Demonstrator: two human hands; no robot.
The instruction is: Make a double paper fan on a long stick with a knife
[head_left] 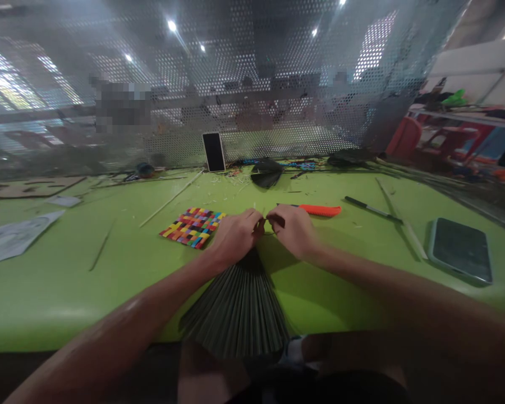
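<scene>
A dark green pleated fan of folded strips lies spread toward me over the green table's front edge, narrowing to a point under my hands. My left hand is closed over the fan's narrow end. My right hand is closed in a pinch right beside it, fingertips meeting the left hand's at the fan's tip; what it pinches is too small to name.
A multicoloured woven mat lies left of my hands. An orange-handled knife, a black pen and a phone lie to the right. Another phone leans on the perforated screen. Thin sticks and papers lie at left.
</scene>
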